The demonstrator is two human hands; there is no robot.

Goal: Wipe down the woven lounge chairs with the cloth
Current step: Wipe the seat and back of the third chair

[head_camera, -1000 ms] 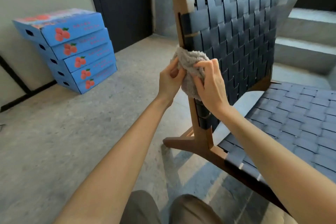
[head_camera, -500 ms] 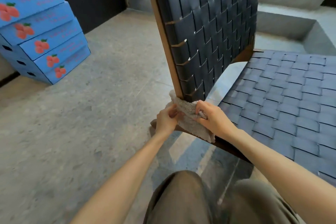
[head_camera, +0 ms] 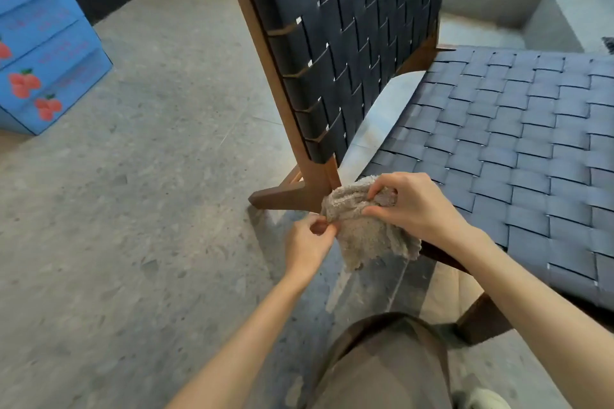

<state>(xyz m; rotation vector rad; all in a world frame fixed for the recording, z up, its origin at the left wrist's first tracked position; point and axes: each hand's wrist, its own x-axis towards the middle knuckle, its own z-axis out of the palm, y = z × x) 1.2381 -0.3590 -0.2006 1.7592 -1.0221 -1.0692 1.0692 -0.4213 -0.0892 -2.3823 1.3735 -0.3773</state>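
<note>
A woven lounge chair (head_camera: 498,129) with dark blue straps and a brown wooden frame fills the right half of the view. Its backrest rises at the top centre, its seat spreads to the right. A fluffy grey-beige cloth (head_camera: 365,229) is draped over the frame's near corner, where the backrest post meets the seat rail. My right hand (head_camera: 408,206) grips the cloth's top against the seat edge. My left hand (head_camera: 309,246) pinches the cloth's left edge, just below the wooden foot.
Stacked blue cardboard boxes (head_camera: 40,53) printed with red fruit stand on the left. Grey speckled floor (head_camera: 133,209) lies between them and the chair. Concrete steps (head_camera: 498,3) rise behind the chair. My knees in brown trousers (head_camera: 382,365) are at the bottom.
Both hands have slid the cloth down the backrest's side post from mid-height to the bottom corner of the frame. My view has tilted down and closer.
</note>
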